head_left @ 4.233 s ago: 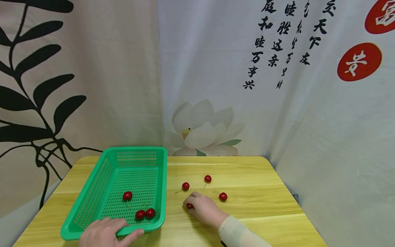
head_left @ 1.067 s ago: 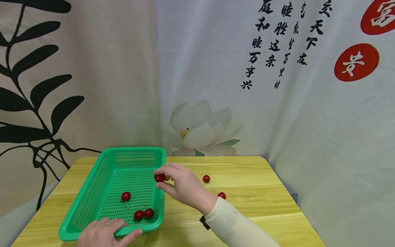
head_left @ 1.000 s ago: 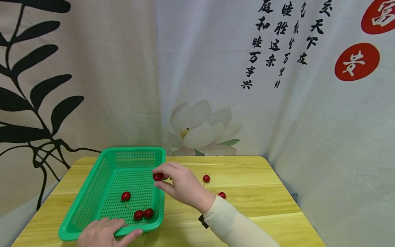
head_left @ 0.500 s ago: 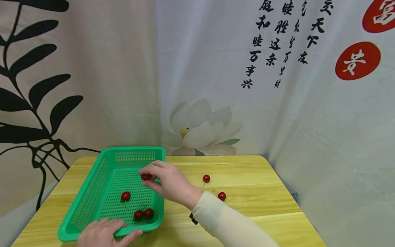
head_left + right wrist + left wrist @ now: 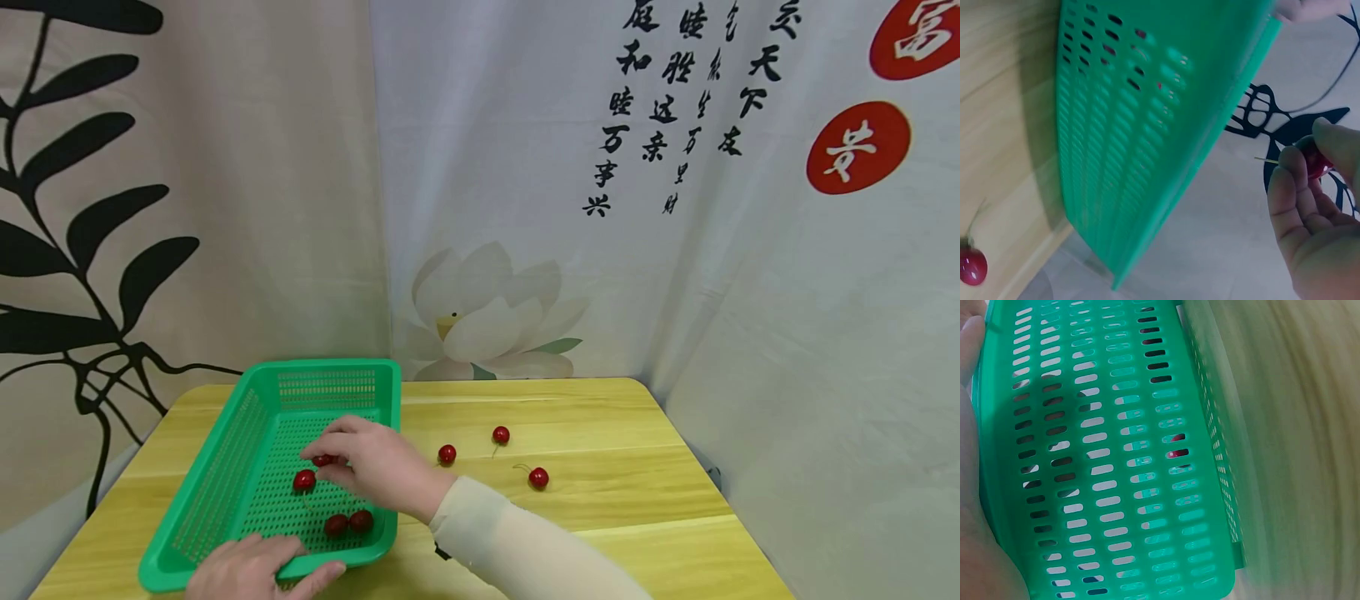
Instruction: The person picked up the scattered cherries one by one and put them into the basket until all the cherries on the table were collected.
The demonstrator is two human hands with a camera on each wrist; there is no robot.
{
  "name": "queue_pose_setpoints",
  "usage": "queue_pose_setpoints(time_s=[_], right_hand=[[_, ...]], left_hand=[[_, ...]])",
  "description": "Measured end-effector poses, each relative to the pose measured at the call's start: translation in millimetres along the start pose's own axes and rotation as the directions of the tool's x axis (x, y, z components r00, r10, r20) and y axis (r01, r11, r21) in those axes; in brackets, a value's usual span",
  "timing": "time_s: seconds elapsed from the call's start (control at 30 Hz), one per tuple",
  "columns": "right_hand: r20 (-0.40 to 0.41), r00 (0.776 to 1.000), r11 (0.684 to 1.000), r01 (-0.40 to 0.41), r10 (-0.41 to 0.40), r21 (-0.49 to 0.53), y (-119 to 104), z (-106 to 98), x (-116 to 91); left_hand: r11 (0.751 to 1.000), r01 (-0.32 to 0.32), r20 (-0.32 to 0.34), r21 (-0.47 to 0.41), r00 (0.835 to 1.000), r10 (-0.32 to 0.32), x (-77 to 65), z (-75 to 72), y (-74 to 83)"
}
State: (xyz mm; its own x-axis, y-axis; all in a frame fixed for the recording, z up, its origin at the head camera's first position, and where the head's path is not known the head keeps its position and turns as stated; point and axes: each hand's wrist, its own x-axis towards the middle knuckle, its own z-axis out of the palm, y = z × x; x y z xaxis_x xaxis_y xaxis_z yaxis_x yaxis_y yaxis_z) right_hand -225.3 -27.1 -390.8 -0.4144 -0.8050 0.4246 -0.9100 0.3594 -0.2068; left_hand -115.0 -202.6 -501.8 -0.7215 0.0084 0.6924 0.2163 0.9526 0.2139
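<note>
A green slotted basket (image 5: 392, 417) stands on the left of the wooden table (image 5: 600, 500). My right hand (image 5: 327, 467) reaches low over its floor and pinches a red cherry (image 5: 323, 459) between thumb and fingers. The right wrist view shows that cherry (image 5: 1315, 161) with its stem between my fingertips (image 5: 1288, 187). Three cherries lie in the basket: one (image 5: 303, 480) just left of my fingers, and a pair (image 5: 336, 525) (image 5: 361, 521) near the front wall. My left hand (image 5: 255, 567) grips the basket's near rim, with the thumb on the outside of the wall.
Three loose cherries lie on the table right of the basket (image 5: 447, 454) (image 5: 500, 434) (image 5: 537, 477). Printed cloth hangs close behind and to the right of the table. In the left wrist view the basket's wall (image 5: 1116, 456) fills the frame.
My right hand carried the cherry left from the basket's right wall to low over its floor. That uncovered one table cherry. The left hand kept its hold.
</note>
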Motion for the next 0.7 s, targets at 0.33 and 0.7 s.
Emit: queue_pose_setpoints(time_s=[0.33,0.7], right_hand=[[0.14,0.989,0.998,-0.05,0.055,-0.041,-4.5,28.1,6.6],[0.221,0.972,0.99,-0.045,0.073,-0.131,-7.7,51.7,14.9]], left_hand=[[0.999,-0.038,-0.024,-0.003,0.999,0.038,-1.8,2.8,-2.9],[0.999,-0.049,-0.015,0.0,0.999,0.049,3.4,-4.8,3.3]])
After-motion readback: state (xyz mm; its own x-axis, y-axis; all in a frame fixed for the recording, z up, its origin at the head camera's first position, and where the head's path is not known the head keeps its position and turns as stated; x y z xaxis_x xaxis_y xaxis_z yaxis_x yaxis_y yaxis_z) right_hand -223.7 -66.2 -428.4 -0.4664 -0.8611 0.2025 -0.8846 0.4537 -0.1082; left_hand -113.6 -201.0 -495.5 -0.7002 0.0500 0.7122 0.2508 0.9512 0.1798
